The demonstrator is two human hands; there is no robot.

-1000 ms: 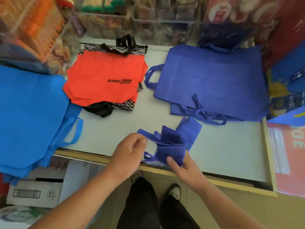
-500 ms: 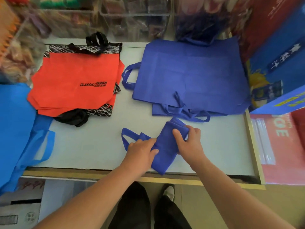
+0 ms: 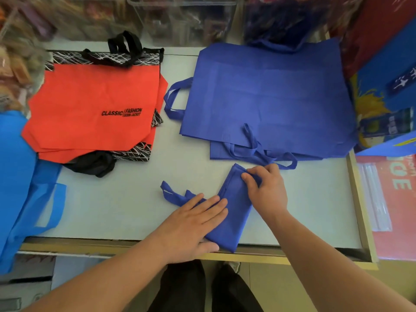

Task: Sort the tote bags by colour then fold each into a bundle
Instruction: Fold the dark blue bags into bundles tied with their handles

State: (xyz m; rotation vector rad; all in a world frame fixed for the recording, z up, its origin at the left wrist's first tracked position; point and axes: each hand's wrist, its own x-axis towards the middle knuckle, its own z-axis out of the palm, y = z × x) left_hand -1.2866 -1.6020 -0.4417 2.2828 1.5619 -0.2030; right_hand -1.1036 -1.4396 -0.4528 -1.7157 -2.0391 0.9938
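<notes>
A dark blue tote bag [image 3: 234, 219], folded into a narrow strip, lies slanted on the pale table [image 3: 126, 199] near its front edge, handles trailing left. My left hand [image 3: 191, 224] lies flat with straight fingers on the strip's lower left part. My right hand [image 3: 265, 190] pinches the strip's upper end with curled fingers. Behind it lies a stack of flat dark blue totes [image 3: 270, 97]. A stack of orange totes [image 3: 94, 104] with black handles lies at the back left. Light blue totes [image 3: 18, 176] hang over the left edge.
Clear plastic bins [image 3: 180, 16] with blurred goods line the back. Printed blue and red bags [image 3: 387, 86] stand at the right, and a red packet [image 3: 391, 199] lies beyond the table's wooden right rim. My legs and shoes show below the front edge.
The folded blue tote went from held up at the front edge to lying on the table. My left hand flattened onto it; my right hand moved to its upper end.
</notes>
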